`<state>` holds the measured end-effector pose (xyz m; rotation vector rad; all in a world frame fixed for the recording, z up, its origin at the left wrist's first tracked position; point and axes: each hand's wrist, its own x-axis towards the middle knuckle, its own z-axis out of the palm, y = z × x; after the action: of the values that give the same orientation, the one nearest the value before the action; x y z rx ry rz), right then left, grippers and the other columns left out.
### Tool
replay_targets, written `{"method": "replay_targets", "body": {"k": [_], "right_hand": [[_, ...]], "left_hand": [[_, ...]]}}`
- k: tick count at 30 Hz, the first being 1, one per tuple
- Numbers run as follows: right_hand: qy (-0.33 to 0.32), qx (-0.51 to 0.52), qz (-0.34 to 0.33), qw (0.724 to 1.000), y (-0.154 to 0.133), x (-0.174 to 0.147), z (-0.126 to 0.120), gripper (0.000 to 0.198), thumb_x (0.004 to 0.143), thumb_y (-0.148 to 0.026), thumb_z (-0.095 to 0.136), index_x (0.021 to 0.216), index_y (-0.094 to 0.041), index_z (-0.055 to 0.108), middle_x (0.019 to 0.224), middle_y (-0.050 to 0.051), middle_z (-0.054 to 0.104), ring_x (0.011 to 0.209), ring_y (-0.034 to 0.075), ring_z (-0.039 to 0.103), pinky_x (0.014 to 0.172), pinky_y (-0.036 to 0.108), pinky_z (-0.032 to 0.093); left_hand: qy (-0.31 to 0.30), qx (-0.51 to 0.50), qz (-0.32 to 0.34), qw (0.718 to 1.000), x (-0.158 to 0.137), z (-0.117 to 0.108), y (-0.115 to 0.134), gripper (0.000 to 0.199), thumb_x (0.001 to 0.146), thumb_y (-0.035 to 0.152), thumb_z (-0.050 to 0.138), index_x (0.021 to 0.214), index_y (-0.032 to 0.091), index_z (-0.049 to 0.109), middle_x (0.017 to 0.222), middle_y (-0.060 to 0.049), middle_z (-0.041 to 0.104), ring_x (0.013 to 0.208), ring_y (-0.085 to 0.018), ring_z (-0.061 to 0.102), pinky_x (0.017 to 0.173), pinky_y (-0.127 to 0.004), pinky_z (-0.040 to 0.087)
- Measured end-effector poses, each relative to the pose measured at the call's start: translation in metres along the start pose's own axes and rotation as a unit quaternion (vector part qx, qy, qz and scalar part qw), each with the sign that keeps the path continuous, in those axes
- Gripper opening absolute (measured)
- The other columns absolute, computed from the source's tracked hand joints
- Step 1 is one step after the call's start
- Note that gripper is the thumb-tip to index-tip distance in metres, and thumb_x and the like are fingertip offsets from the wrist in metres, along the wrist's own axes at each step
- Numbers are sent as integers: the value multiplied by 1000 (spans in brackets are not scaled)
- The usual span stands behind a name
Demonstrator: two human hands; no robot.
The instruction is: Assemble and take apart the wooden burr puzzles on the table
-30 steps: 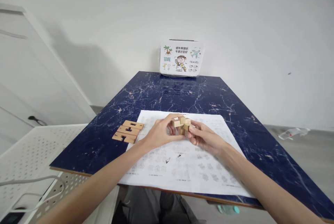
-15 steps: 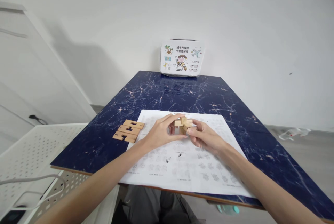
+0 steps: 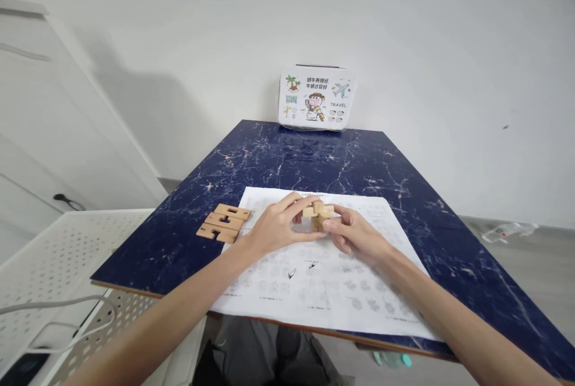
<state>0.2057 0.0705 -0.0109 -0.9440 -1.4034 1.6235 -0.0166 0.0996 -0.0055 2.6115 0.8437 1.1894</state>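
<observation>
Over the printed sheet (image 3: 287, 290), both hands grip a small wooden interlocking puzzle (image 3: 318, 211) whose light bars cross one another. My left hand (image 3: 279, 223) holds it from the left, with fingers at the top and thumb at the bottom. On the other side, my right hand (image 3: 353, 231) pinches it between thumb and fingers; some fingertips are hidden behind it. Left of the hands, several flat wooden pieces (image 3: 223, 223) with cut-out slots and numbers lie partly against the sheet's edge.
A white case (image 3: 317, 98) with cartoon prints stands at the far end of the dark blue marbled table (image 3: 305, 161). To the left is a white perforated surface (image 3: 40, 254) with a cable (image 3: 58, 303). Clear plastic bottles (image 3: 507, 231) lie on the floor at right.
The wooden puzzle has turned slightly between the hands, and its front bar sits differently. The right fingers have shifted a little. The whole view has moved slightly.
</observation>
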Motion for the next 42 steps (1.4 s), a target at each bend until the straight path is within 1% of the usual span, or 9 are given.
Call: {"method": "replay_targets", "body": {"k": [5, 10, 17, 22, 26, 29, 33, 39, 42], "right_hand": [[5, 29, 14, 999, -3, 0, 2, 53, 85, -50, 81, 120, -16, 61, 48, -13, 40, 36, 5, 28, 41, 24, 19], [-28, 9, 1, 1000, 1, -1, 5, 51, 86, -50, 81, 118, -16, 62, 48, -12, 42, 37, 5, 32, 41, 24, 20], [-17, -46, -28, 998, 4, -1, 2, 54, 88, -56, 77, 120, -16, 60, 49, -8, 52, 40, 8, 38, 43, 24, 24], [3, -84, -56, 995, 1, -1, 3, 50, 99, -63, 56, 119, -17, 60, 58, -4, 56, 43, 9, 44, 47, 25, 32], [85, -147, -112, 979, 0, -1, 5, 42, 101, -58, 56, 123, -22, 57, 70, -3, 60, 47, 11, 50, 48, 26, 40], [130, -209, -156, 957, -1, -2, 6, 33, 101, -54, 57, 113, -23, 60, 81, 0, 63, 52, 11, 52, 51, 27, 42], [138, -293, -180, 929, -5, -4, 7, 32, 103, -50, 52, 96, -20, 63, 70, -1, 60, 54, 13, 48, 53, 27, 37], [133, -311, -160, 927, -6, -5, 5, 40, 103, -50, 48, 76, -21, 54, 61, -3, 50, 57, 14, 41, 56, 28, 32], [130, -297, -144, 935, -6, -4, 5, 45, 102, -54, 47, 70, -22, 48, 58, -3, 45, 56, 14, 38, 56, 29, 30]], "left_hand": [[6, 51, 44, 998, 1, -2, 0, 56, 90, 57, 72, 130, 19, 60, 113, -8, 71, 80, -17, 71, 68, -29, 61], [1, 52, 65, 996, 1, 0, 0, 55, 89, 55, 73, 128, 19, 60, 107, -6, 72, 80, -18, 71, 65, -29, 60], [-20, -61, 9, 998, 2, -1, 1, 58, 84, 48, 81, 132, 23, 60, 125, -10, 68, 105, -23, 71, 89, -36, 61], [8, -115, -28, 993, 3, -1, 3, 63, 81, 46, 85, 134, 24, 59, 123, -9, 72, 104, -24, 72, 92, -39, 61], [21, -162, -79, 983, 5, -1, 5, 64, 77, 46, 87, 131, 24, 62, 125, -9, 72, 104, -25, 73, 89, -40, 63], [8, -191, -110, 975, 6, 0, 6, 64, 74, 45, 88, 129, 22, 65, 120, -10, 74, 101, -25, 73, 87, -41, 64], [-7, -212, -112, 971, 6, 1, 6, 67, 72, 44, 90, 129, 21, 65, 118, -10, 74, 100, -25, 73, 87, -41, 64], [-17, -215, -99, 971, 4, 2, 4, 69, 73, 43, 90, 132, 20, 64, 123, -11, 74, 105, -26, 73, 91, -41, 64], [-13, -195, -78, 978, 4, 1, 4, 69, 75, 44, 89, 135, 22, 63, 128, -11, 72, 109, -27, 72, 94, -42, 63]]}}
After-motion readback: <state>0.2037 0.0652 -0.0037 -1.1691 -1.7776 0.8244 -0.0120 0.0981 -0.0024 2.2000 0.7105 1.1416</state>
